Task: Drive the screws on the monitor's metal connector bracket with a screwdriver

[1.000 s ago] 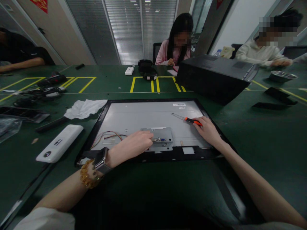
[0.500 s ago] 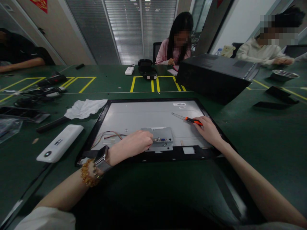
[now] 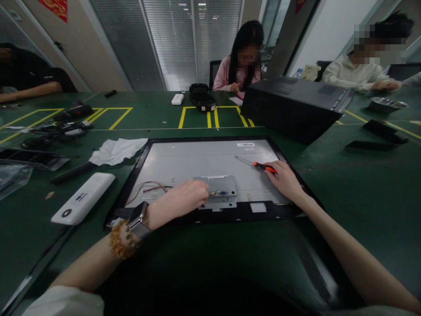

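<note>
A monitor panel with a black frame and grey metal back lies flat in front of me. My left hand is closed over the left part of a metal bracket with video ports; what its fingers hold, if anything, is hidden. Thin wires lie on the panel left of that hand. My right hand rests on the panel's right side, its fingers around the black and orange handle of a screwdriver. The screwdriver's shaft points left and away from me above the metal back.
A white power bank with a cable, a crumpled tissue and tangled black cables lie on the left. A large black casing stands behind the panel to the right, near a metal bowl. Several people sit across the green table.
The view has shifted slightly. Both hands and the screwdriver keep their places on the panel.
</note>
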`<state>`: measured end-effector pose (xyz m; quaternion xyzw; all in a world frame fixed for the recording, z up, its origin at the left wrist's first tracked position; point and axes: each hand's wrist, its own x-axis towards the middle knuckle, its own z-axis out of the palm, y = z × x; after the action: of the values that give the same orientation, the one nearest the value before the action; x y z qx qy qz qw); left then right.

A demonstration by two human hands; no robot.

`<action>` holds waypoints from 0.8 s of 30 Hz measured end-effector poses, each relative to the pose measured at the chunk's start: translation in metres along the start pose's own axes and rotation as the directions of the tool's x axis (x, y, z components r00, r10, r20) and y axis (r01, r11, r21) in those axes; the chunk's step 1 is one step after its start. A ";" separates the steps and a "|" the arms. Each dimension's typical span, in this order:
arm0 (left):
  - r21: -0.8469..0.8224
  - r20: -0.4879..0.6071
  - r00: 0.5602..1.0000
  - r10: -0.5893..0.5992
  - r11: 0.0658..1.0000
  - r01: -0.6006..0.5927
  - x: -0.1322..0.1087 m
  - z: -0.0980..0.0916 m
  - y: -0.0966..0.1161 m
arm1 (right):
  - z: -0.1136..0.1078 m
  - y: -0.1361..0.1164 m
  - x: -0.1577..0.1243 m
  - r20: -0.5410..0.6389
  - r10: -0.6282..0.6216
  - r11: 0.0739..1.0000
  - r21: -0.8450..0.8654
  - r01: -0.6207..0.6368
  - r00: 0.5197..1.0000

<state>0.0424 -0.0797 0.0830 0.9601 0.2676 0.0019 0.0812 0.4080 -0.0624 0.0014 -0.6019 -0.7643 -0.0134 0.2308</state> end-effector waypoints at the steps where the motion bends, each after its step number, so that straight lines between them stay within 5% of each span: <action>1: -0.029 0.005 1.000 -0.006 1.000 0.006 0.000 -0.002 0.000 | 0.000 0.000 0.000 0.000 0.000 1.000 0.000 0.000 1.000; 11: -0.018 -0.212 0.963 0.164 0.985 -0.172 0.021 0.011 0.013 | 0.000 -0.001 0.000 -0.002 0.013 1.000 0.008 -0.013 1.000; 24: 0.091 -0.153 0.963 0.224 0.973 -0.212 0.035 0.012 0.016 | 0.001 0.001 0.000 0.004 0.010 1.000 0.010 -0.010 1.000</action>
<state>0.0815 -0.0772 0.0718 0.9827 0.1659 0.0790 0.0231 0.4083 -0.0615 0.0007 -0.6047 -0.7617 -0.0072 0.2326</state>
